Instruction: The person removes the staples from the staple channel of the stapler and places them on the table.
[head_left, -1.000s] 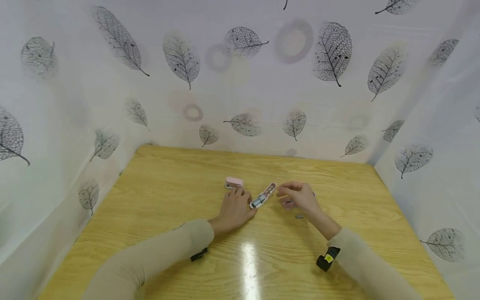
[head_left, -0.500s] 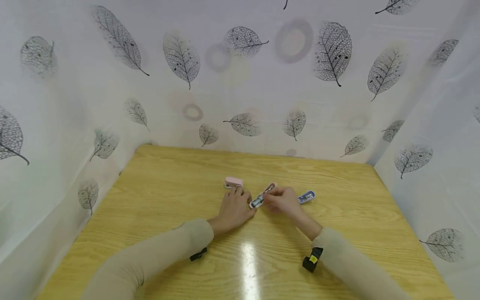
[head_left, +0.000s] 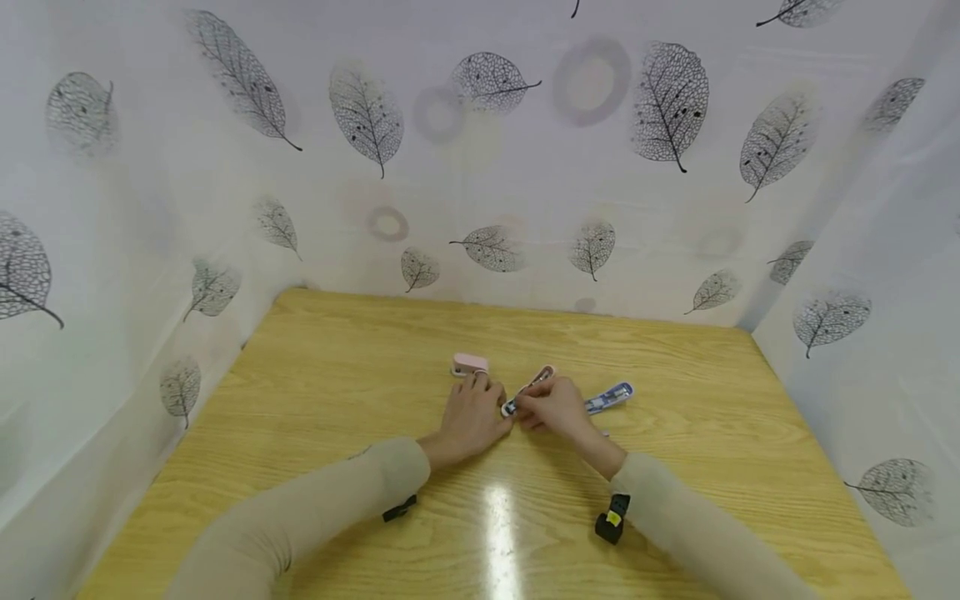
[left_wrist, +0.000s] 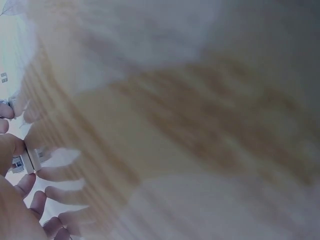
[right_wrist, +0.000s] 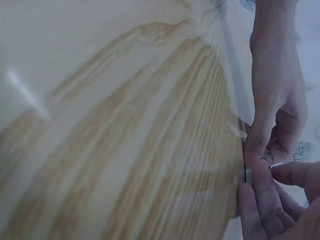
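A pink-and-white stapler lies spread out on the table, its metal inside showing. My left hand holds its near end between thumb and fingers; the left wrist view shows the gripped pale end of it. The thumb and fingertips of my right hand come together over the middle of the stapler and cover it. In the right wrist view a small dark piece shows at those fingertips, mostly hidden and too small to name. Beyond the right hand lies a blue opened stapler, partly covered by it.
Just past the left fingers stands a closed pink stapler. A tiny grey piece peeks out beside the right wrist. The wooden table meets a leaf-printed curtain at the back and both sides.
From beside the blue stapler, the right hand has moved left onto the pink-and-white one, then slid toward its near end. The blue stapler has come into fuller view. The left hand keeps its place.
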